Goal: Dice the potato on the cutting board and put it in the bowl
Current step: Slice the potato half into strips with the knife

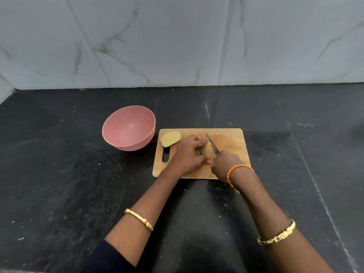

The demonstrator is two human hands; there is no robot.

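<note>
Resting on the dark countertop [59, 174], a pink bowl [129, 128] sits just left of the wooden cutting board [232, 138], where a cut potato half [170, 138] lies face-up. Left hand [189, 154] curls around the other potato piece [207, 152]; right hand [224, 164] grips the knife [212, 143], blade set against that piece.
</note>
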